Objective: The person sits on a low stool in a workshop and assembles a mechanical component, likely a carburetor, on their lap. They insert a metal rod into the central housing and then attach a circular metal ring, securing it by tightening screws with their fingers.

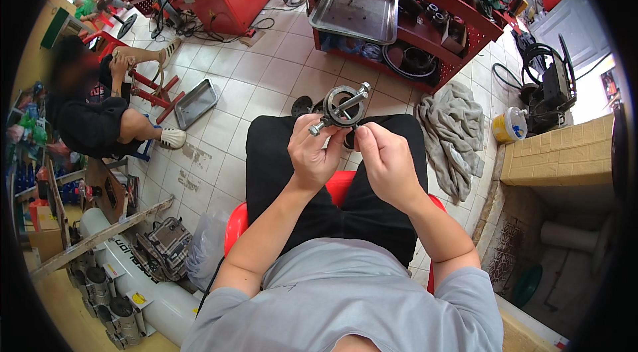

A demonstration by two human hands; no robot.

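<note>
Above my lap, a ring-shaped metal part point(343, 105) with a long bolt across its opening is held up between both hands. A hex bolt head sticks out at its left, and a threaded end with a nut points up to the right. My left hand point(311, 153) is closed around the part's left and lower side. At the ring's lower right edge, my right hand point(387, 158) pinches thumb and forefinger together on a small dark piece whose kind I cannot make out. Something dark and round shows just under the ring, mostly hidden by my fingers.
Ahead stands a red tool cart point(407, 72) with a metal tray point(359, 36) on it. A grey cloth point(453, 136) and a white bucket point(510, 125) lie to my right. At left sit another person point(93, 109) and a floor tray point(196, 103). I sit on a red chair point(237, 231).
</note>
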